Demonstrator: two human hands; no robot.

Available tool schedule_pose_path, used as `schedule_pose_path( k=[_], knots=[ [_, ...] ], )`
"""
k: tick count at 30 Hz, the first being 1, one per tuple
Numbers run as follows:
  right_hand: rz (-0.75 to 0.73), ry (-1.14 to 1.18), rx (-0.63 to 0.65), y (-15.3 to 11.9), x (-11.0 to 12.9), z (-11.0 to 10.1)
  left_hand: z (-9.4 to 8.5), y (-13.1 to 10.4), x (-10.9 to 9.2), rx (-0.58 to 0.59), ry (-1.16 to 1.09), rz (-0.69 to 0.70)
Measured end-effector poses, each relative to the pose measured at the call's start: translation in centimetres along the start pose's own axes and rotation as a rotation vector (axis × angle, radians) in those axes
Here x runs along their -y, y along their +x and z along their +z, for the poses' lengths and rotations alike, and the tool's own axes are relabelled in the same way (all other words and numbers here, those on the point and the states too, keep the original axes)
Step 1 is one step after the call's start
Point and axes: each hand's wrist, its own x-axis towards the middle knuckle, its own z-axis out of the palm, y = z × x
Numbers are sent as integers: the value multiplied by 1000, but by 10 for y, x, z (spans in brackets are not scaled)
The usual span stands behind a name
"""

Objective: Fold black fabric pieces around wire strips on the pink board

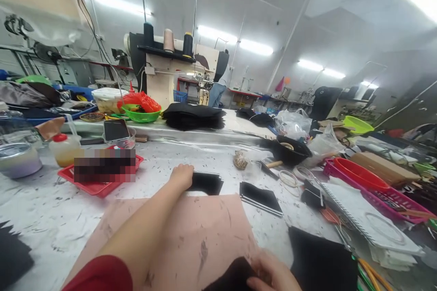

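Note:
My left hand [183,176] reaches forward past the far edge of a pink sheet [191,232], its fingers closed at the left end of a small stack of black pieces [206,183]. Low in the view, my right hand [271,273] pinches a black piece [234,277] over the sheet's near right part. A second stack of black pieces [261,198] lies just right of the first. Farther right on the table is a larger black piece [322,259].
A red tray [99,191] stands at the left, near a glue bottle [63,150]. Behind are a green bowl [141,114], a black pile [193,117] and a sewing machine [160,75]. At the right lie a hammer [274,163], a notebook [368,213] and a magenta basket [385,207].

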Motion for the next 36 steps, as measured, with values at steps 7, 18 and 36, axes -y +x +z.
schedule_pose_path(
  k=[7,18,36],
  knots=[
    [-119,-216,-554,62,24,-21,-20,-50,-6,-87,-392,-11],
    [-461,237,-258,23,140,-5,-30,-201,-35,76,-1106,52],
    [-600,-44,-494,-34,153,5,-12,-257,-41,145,-1142,39]
  ],
)
